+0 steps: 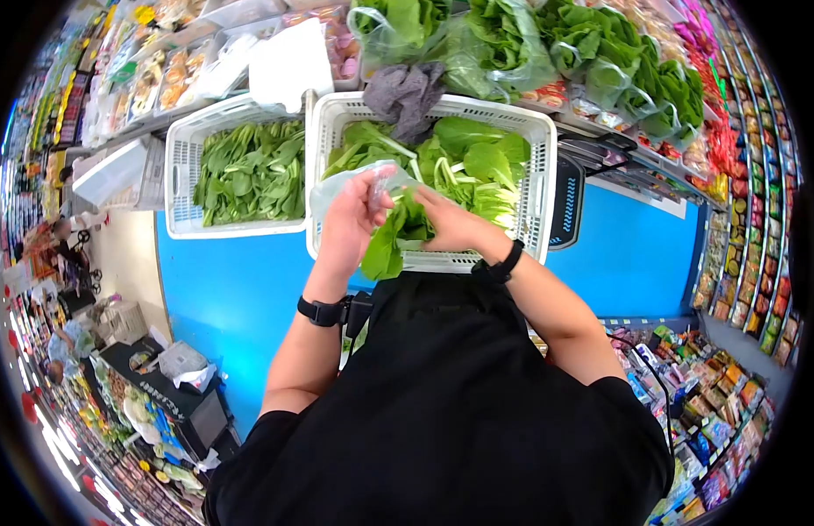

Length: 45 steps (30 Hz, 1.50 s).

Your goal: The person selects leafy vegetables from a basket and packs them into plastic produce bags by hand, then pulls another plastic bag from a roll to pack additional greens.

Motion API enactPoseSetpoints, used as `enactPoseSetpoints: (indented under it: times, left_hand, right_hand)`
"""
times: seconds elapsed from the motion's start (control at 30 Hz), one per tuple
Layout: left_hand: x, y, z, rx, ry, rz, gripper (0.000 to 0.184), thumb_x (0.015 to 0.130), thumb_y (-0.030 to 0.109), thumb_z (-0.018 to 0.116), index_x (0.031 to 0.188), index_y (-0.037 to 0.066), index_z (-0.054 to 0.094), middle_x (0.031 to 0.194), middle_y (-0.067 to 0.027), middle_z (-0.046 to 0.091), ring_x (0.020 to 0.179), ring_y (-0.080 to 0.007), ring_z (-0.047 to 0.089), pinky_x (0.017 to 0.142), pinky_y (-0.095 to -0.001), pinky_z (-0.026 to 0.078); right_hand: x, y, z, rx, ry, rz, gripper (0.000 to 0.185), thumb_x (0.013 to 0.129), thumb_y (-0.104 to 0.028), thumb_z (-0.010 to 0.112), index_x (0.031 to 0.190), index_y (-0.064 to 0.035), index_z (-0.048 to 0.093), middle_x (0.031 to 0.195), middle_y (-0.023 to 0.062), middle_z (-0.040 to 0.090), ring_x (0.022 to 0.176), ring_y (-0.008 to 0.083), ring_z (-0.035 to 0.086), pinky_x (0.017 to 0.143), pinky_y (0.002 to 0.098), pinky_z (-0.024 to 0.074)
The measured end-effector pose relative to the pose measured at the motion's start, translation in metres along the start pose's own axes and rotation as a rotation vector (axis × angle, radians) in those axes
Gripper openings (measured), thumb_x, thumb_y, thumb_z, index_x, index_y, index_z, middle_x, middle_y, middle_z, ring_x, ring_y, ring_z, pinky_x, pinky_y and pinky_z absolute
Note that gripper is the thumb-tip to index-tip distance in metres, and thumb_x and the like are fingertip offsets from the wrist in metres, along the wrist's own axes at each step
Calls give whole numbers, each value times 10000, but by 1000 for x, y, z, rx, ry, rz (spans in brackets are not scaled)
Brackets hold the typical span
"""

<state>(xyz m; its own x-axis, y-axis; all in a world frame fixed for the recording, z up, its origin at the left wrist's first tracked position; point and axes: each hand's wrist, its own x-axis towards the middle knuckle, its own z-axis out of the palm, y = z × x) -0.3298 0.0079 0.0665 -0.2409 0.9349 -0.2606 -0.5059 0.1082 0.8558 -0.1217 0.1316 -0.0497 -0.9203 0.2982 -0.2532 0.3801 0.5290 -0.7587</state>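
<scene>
My left hand [361,215] is closed on a clear plastic bag [330,189], its fingers curled at the bag's upper part. Close beside it, my right hand [455,221] grips a bunch of leafy greens [386,248] at the bag; how far the leaves sit inside the bag I cannot tell. Both hands are over the near side of a white plastic basket [548,167]. More pale-stemmed leafy greens [490,162] lie in it. A dark grey cloth [405,98] hangs over its far rim.
To the left stands a second white basket [181,175] with darker greens [253,175]. Bagged greens [503,39] line the shelf behind. A black and blue object [567,203] stands right of the basket. Blue flooring [214,298] spreads around, with packed shelves [714,394] at right.
</scene>
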Motion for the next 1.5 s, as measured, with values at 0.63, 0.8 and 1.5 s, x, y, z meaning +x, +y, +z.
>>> enactPoseSetpoints:
  times: [0.63, 0.8, 1.5]
  left_hand:
    - [-19, 32, 22, -247, -34, 23, 608, 1131, 443, 481, 1503, -19, 615, 1070, -43, 677, 890, -125, 514, 818, -277, 440]
    - [-18, 37, 14, -274, -91, 42, 663, 1127, 495, 485, 1524, -27, 580, 1135, -51, 697, 911, -129, 529, 818, -274, 442]
    - [-20, 34, 11, -215, -11, 93, 708, 1118, 566, 491, 1476, -33, 611, 994, -35, 644, 840, -154, 472, 760, -314, 382]
  right_hand:
    - [-51, 52, -45, 899, 494, 420, 199, 1105, -116, 581, 1260, -14, 654, 1152, 102, 745, 1038, 200, 749, 882, 334, 607]
    - [-27, 56, -8, 1195, 431, 598, 267, 1112, -100, 551, 1370, -39, 589, 1286, 113, 695, 1070, 239, 743, 884, 362, 612]
    - [-38, 57, -19, 1433, 344, 461, 103, 1120, -256, 635, 1112, -154, 647, 1069, -9, 665, 1000, 139, 660, 864, 360, 537]
